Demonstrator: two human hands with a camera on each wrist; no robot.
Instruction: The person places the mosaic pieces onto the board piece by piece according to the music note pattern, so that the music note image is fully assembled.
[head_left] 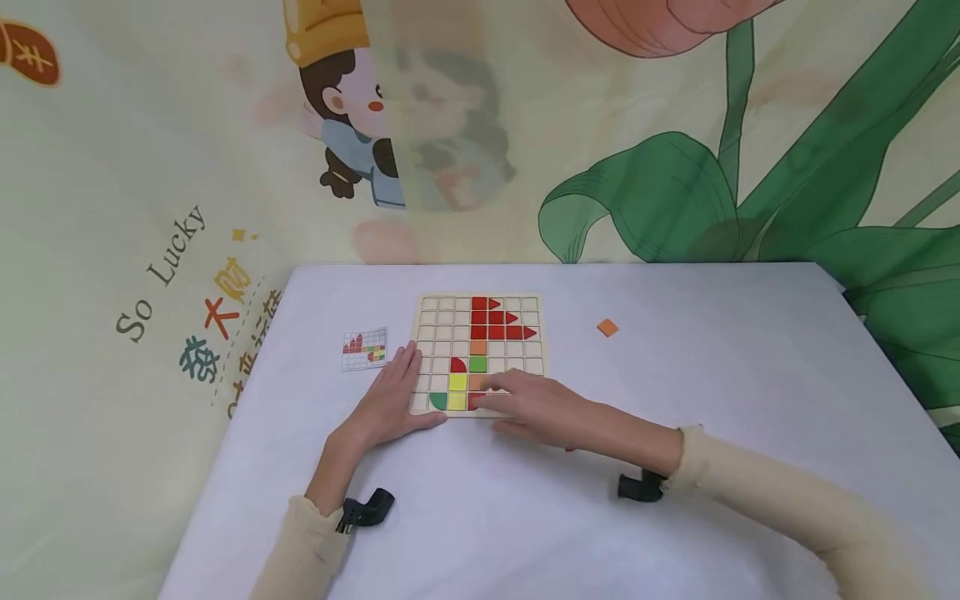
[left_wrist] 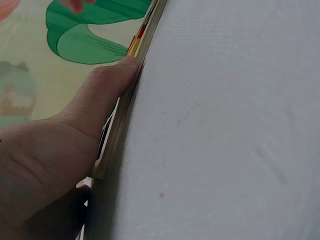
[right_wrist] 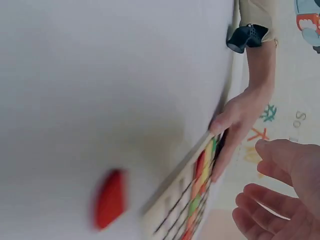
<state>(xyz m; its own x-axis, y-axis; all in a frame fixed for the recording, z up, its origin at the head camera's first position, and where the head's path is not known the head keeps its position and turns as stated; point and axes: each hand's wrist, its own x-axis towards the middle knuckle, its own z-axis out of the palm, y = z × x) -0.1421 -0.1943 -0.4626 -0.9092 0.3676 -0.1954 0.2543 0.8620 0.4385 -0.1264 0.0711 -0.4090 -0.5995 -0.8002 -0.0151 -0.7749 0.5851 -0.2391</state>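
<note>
A pale grid board (head_left: 517,351) lies on the white table, with red, orange, green and yellow flat pieces in some cells. My left hand (head_left: 386,402) rests along its left side, fingers straight, thumb (left_wrist: 112,82) against the near edge. Over the lower middle of the board reaches my right hand (head_left: 543,404), its fingertips near an orange square (head_left: 476,382) and a red piece (head_left: 472,402) they partly cover. In the right wrist view the right hand (right_wrist: 285,192) has its fingers loosely bent and apart, nothing visible between them.
A small printed pattern card (head_left: 363,350) lies left of the board. To the right is a loose orange square (head_left: 607,327). A blurred red piece (right_wrist: 110,200) lies on the table near the board; the right forearm mostly hides it in the head view.
</note>
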